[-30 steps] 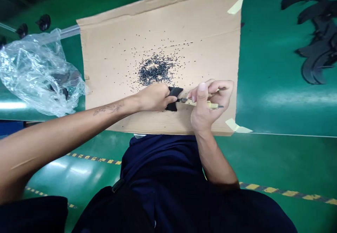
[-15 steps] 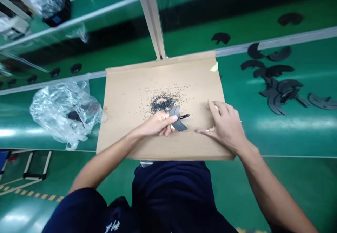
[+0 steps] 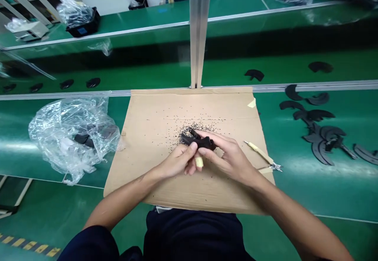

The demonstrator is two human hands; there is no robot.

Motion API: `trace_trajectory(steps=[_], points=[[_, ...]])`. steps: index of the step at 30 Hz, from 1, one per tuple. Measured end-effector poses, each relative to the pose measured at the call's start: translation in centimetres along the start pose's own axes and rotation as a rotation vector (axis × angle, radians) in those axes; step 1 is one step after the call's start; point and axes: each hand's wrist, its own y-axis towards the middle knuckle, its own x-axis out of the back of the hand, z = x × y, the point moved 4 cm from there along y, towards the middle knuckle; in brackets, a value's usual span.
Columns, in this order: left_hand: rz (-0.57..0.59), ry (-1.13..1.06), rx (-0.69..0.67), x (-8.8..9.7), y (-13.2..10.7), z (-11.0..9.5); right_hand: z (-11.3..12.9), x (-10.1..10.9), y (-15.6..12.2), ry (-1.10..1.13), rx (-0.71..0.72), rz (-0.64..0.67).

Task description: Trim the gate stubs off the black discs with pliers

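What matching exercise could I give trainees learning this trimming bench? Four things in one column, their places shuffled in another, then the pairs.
Things:
1. black rubber part
2. cutting pliers
3. clear plastic bag
4. pile of black trimmings

Places:
A. lying on the right edge of the cardboard sheet, no hand on it
B. on the green table, left of the cardboard
C. held between the left hand and right hand
D. on the middle of the cardboard, just beyond the hands

Pairs: 1-C, 2-A, 3-B, 4-D
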Motion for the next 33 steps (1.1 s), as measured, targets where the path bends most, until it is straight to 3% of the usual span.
trace_trajectory(steps=[2,3,4,7,8,9,12,15,18,20,22,33], points=[[0.128,0.115,-0.013,1.0,-1.2,-0.8,-0.4,0.0,0.4,0.136,-0.076,0.004],[0.131,0.143,-0.054,1.7,-1.6,-1.2,-0.7,-0.1,0.5,0.211,-0.125,0.002],[0.067,0.154,-0.119,2.7,-2.0,-1.8,-1.0,-0.2,0.5,0.288,-0.176,0.003],[-0.359,0.152,-0.348,5.5,-2.3,-3.0,-2.1,-0.8,0.4,0.459,-0.298,0.024],[-0.452,0.159,-0.398,6.0,-2.2,-3.1,-2.4,-1.0,0.4,0.481,-0.322,0.030],[-0.488,0.169,-0.431,6.1,-1.9,-3.0,-2.7,-1.2,0.3,0.484,-0.336,0.033],[-0.410,0.241,-0.480,5.2,-0.7,-2.3,-3.4,-1.5,0.1,0.397,-0.339,0.055],[-0.442,0.298,-0.514,4.6,-0.4,-1.5,-3.6,-1.1,0.0,0.088,-0.219,-0.058],[-0.530,0.251,-0.511,4.6,-0.8,-0.8,-2.7,-0.4,-0.3,-0.375,0.106,-0.326],[-0.552,0.226,-0.513,4.5,-1.0,-0.4,-2.1,-0.7,-0.7,-0.557,0.286,-0.386],[-0.546,0.227,-0.525,4.3,-1.1,-0.2,-2.0,-1.0,-0.9,-0.604,0.350,-0.359],[-0.380,0.341,-0.708,3.4,-0.9,0.0,-1.7,-1.7,-1.3,-0.670,0.421,-0.214]])
